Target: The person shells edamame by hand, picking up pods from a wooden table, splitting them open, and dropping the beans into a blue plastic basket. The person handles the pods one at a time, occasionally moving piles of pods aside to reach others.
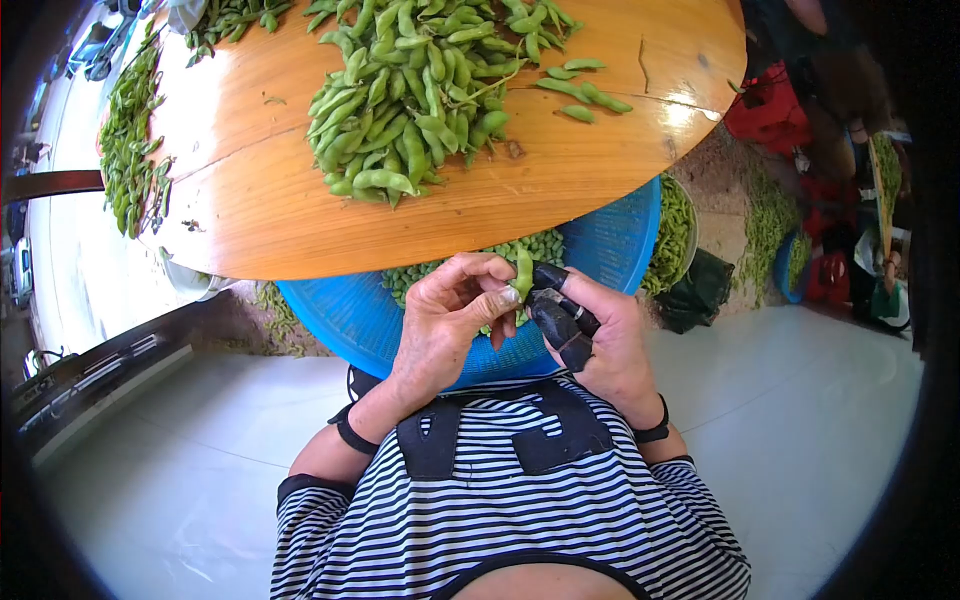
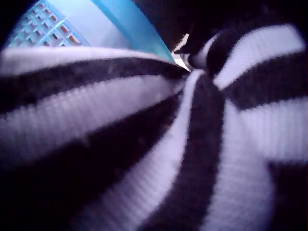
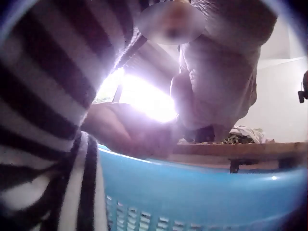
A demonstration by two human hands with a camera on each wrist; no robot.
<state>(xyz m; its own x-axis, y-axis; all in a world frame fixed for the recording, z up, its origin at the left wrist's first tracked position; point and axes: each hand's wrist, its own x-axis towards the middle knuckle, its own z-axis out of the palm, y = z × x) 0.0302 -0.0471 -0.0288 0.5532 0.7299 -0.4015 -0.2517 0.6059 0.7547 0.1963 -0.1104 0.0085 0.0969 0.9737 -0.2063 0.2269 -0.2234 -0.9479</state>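
Over a blue basket [image 1: 335, 325], both hands meet at one green soybean pod [image 1: 524, 270]. My left hand [image 1: 445, 315] pinches the pod with its thumb against curled fingers. From the other side my right hand [image 1: 610, 335] grips it, black covers [image 1: 560, 335] on its thumb and fingers. Shelled green beans [image 1: 545, 245] lie in the basket below, partly hidden by the hands and the table edge. In the right wrist view the right hand [image 3: 216, 82] looms large above the basket rim [image 3: 202, 178]. Striped shirt cloth [image 2: 202, 144] fills most of the left wrist view.
A wooden table [image 1: 250, 215] overhangs the basket, bearing a big heap of pods [image 1: 400, 110], several stray pods [image 1: 580, 95] and more pods [image 1: 130, 150] at its left edge. At right stand a bowl of pods [image 1: 672, 235] and a dark bag [image 1: 700, 290] on the floor.
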